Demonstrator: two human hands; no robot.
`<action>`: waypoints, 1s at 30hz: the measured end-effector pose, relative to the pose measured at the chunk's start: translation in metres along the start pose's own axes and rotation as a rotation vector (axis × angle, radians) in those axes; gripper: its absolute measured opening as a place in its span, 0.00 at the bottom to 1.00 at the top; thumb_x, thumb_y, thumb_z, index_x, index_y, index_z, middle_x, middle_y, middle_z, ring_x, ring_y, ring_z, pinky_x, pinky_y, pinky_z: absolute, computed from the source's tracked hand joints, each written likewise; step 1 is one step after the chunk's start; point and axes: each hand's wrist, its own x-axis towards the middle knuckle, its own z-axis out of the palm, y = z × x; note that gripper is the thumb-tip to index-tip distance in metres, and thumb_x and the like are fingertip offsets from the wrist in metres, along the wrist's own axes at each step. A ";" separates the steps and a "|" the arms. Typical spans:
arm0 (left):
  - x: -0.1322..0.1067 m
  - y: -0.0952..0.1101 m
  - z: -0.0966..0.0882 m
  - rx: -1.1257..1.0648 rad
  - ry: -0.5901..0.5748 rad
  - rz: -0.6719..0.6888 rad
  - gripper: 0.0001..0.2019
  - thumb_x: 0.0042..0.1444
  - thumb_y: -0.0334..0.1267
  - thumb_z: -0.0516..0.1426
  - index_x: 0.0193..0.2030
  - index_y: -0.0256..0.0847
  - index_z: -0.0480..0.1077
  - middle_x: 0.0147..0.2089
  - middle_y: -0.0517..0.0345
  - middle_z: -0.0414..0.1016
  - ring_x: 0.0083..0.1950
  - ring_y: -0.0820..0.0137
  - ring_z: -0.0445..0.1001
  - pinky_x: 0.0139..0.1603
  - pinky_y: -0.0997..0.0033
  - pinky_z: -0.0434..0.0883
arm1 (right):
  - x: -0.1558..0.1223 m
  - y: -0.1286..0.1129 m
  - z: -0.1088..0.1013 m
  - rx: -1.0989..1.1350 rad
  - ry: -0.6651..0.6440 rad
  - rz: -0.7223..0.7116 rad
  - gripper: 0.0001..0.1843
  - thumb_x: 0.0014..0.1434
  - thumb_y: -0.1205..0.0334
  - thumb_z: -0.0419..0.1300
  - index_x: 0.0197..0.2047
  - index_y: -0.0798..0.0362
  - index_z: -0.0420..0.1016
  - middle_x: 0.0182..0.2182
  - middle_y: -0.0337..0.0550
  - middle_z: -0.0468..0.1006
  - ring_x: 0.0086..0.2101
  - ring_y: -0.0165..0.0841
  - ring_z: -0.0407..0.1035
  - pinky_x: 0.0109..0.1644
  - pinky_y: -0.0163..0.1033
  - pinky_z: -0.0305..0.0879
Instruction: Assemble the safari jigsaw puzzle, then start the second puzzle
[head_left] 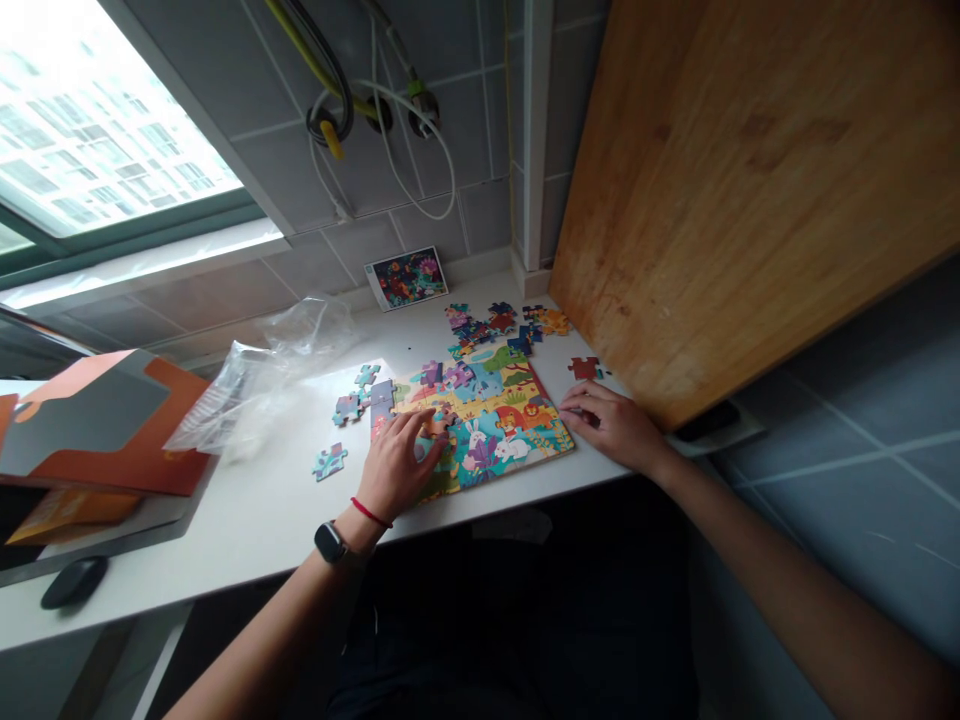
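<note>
A colourful animal jigsaw puzzle [517, 420] lies on the white table, with rabbits and a lion in its joined part. My left hand [397, 460] is over the left part of the puzzle, thumb and fingers closed around an orange-brown puzzle piece [437, 422]. At the puzzle's right edge rests my right hand [611, 425], its fingers curled together; whatever they may hold is hidden. Just beyond that hand is a loose reddish-brown piece [584, 368]. Loose light-blue pieces [330, 460] lie left of the puzzle.
Several dark loose pieces [499, 320] are heaped behind the puzzle. A picture card [407, 279] leans on the tiled wall. Clear plastic bag [262, 370], orange box [150, 420] and black mouse [75, 582] are on the left. A wooden panel [735, 180] rises at right; cables hang above.
</note>
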 end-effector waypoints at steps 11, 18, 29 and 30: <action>0.004 -0.014 0.002 -0.115 0.005 -0.026 0.20 0.62 0.39 0.60 0.61 0.44 0.68 0.56 0.49 0.80 0.57 0.55 0.79 0.59 0.51 0.75 | 0.000 0.000 0.000 -0.009 0.013 -0.022 0.09 0.69 0.56 0.59 0.42 0.48 0.81 0.44 0.45 0.80 0.35 0.36 0.77 0.41 0.42 0.76; -0.002 -0.015 -0.005 -0.174 0.026 0.002 0.26 0.58 0.31 0.60 0.63 0.45 0.65 0.51 0.53 0.80 0.54 0.58 0.80 0.57 0.54 0.77 | 0.000 0.000 0.000 -0.021 0.004 -0.017 0.10 0.70 0.56 0.59 0.42 0.49 0.80 0.44 0.45 0.80 0.35 0.35 0.76 0.40 0.41 0.75; 0.005 -0.020 -0.008 -0.218 0.065 -0.035 0.27 0.60 0.37 0.65 0.65 0.47 0.65 0.59 0.50 0.68 0.39 0.70 0.80 0.45 0.62 0.83 | 0.000 0.001 0.001 -0.016 0.004 -0.021 0.09 0.69 0.56 0.59 0.42 0.48 0.80 0.44 0.45 0.80 0.37 0.36 0.77 0.42 0.41 0.75; 0.005 -0.020 -0.008 -0.221 0.068 -0.030 0.26 0.60 0.36 0.64 0.65 0.47 0.65 0.60 0.50 0.68 0.39 0.70 0.80 0.46 0.61 0.83 | 0.000 0.001 0.001 -0.014 0.006 -0.021 0.09 0.69 0.57 0.59 0.42 0.48 0.80 0.44 0.45 0.80 0.36 0.36 0.77 0.41 0.41 0.75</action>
